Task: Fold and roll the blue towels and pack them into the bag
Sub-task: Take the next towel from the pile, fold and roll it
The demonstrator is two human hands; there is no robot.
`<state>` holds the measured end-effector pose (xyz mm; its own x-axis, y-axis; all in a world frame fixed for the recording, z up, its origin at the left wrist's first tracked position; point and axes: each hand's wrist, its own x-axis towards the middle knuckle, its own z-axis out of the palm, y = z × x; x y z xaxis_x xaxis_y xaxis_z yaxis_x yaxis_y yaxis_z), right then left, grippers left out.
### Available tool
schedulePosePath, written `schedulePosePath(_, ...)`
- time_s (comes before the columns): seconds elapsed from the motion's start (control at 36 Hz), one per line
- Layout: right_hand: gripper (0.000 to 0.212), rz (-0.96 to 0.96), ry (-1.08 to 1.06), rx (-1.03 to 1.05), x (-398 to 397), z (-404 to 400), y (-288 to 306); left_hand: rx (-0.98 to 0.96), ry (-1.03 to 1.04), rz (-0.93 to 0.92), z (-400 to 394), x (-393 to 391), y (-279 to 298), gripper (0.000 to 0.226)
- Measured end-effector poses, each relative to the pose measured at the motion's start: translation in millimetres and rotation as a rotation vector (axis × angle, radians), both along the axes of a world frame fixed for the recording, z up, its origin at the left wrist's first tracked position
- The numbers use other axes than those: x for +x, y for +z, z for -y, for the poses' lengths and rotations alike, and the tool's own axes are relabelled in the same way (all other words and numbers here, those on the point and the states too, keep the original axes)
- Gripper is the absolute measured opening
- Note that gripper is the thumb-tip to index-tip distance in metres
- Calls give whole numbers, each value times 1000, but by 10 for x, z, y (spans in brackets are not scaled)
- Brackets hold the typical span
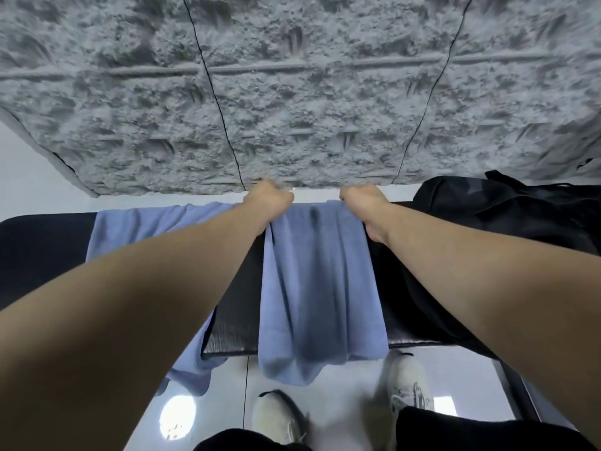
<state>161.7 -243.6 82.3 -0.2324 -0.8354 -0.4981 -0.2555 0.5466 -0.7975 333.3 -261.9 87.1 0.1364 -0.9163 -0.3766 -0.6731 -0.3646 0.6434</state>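
Both arms stretched out, left hand [271, 198] and right hand [362, 200] each clenched on a far corner of the blue towel [320, 288] at mid-frame; it drapes over the black bench [234, 307], hem hanging off the near edge. Second blue towel [136, 226] lies left, black bag [507, 206] at right

A black bench [234, 320] runs across the middle of the frame. A blue towel [320, 288] lies over its centre, the near end hanging off the front edge. A second blue towel [136, 226] lies at centre left, also drooping over the front. A black bag [507, 206] sits at the right end.
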Motion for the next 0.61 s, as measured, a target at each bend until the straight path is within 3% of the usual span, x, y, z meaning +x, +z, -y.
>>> schedulePosePath(0.06, 34, -22, 1, 9, 26, -26, -2, -34, 1, 66, -72, 32, -66, 47)
schedulePosePath(0.14, 64, -92, -5, -15, 25, -107, 17, -150, 25, 146, -205, 50, -86, 37)
schedulePosePath(0.22, 74, -88, -37, -19, -20, -274, 19, -120, 44, 102, -364, 75, -72, 32)
schedulePosePath(0.31, 76, -93, -30, 58, -47, -451, -20, -36, 90, -15, -504, 132, -131, 46)
schedulePosePath(0.33, 70, -76, -23, 107, -57, -510, -25, 10, 102, -66, -556, 151, -123, 44)
schedulePosePath(0.39, 29, -42, 41, 191, -72, -634, -3, 150, 83, -116, -666, 171, -47, 14)
schedulePosePath(0.42, 13, -26, 79, 235, -90, -680, -8, 222, 66, -134, -716, 180, -23, 15)
schedulePosePath(0.5, 10, -41, 143, 241, -153, -767, -41, 344, 0, -167, -846, 202, 21, 23)
schedulePosePath(0.56, 2, -73, 154, 177, -147, -752, -57, 323, 27, -213, -850, 205, 3, 18)
schedulePosePath(0.61, 15, -83, 131, 100, -140, -678, -75, 236, 104, -288, -790, 199, -11, 13)
